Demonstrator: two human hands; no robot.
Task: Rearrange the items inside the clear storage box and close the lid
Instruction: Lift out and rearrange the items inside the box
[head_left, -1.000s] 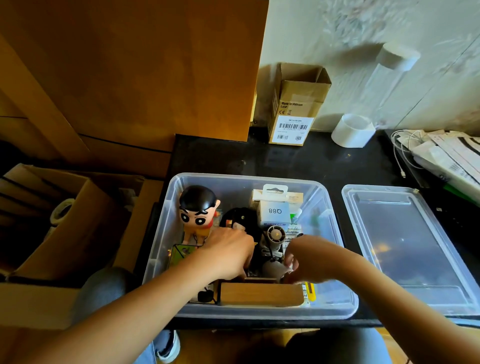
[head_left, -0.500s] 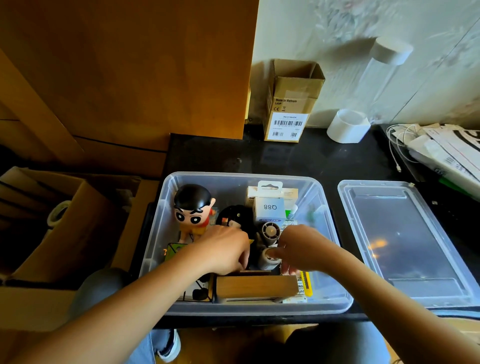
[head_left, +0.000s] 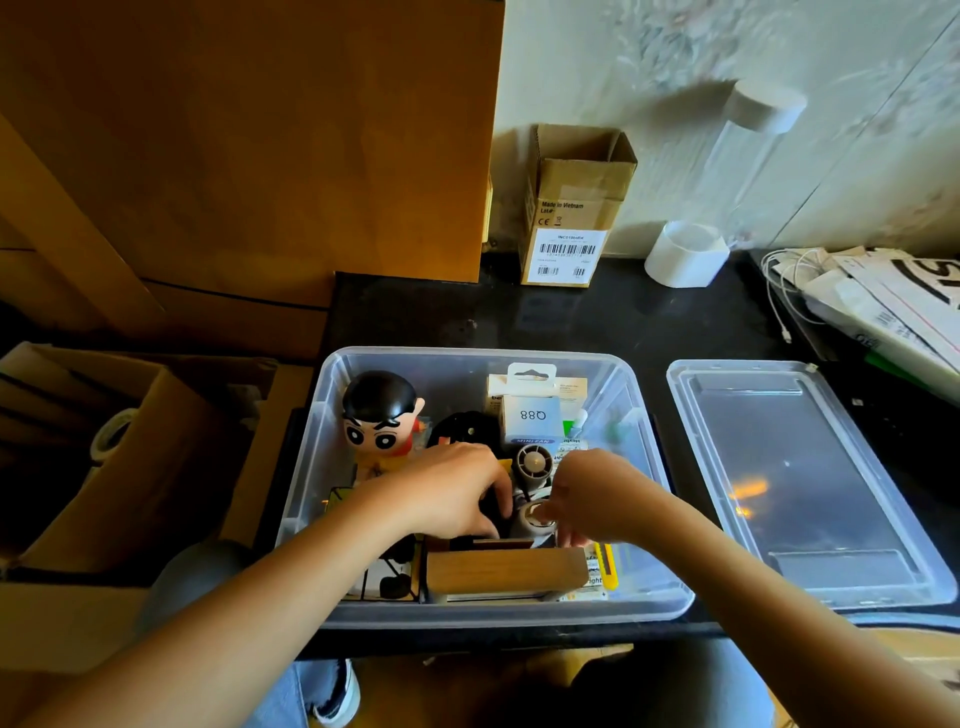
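Both hands (head_left: 452, 493) nearer together in clear box (head_left: 332, 415), lid (head_left: 800, 483) unmoved.

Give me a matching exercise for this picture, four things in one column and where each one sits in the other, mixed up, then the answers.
1. lid
2. cartoon figurine
3. small cardboard box
4. wooden block

A. far left corner inside the clear box
B. against the wall, behind the clear box
C. flat on the table, right of the clear box
D. near edge inside the clear box

Pairs: 1-C, 2-A, 3-B, 4-D
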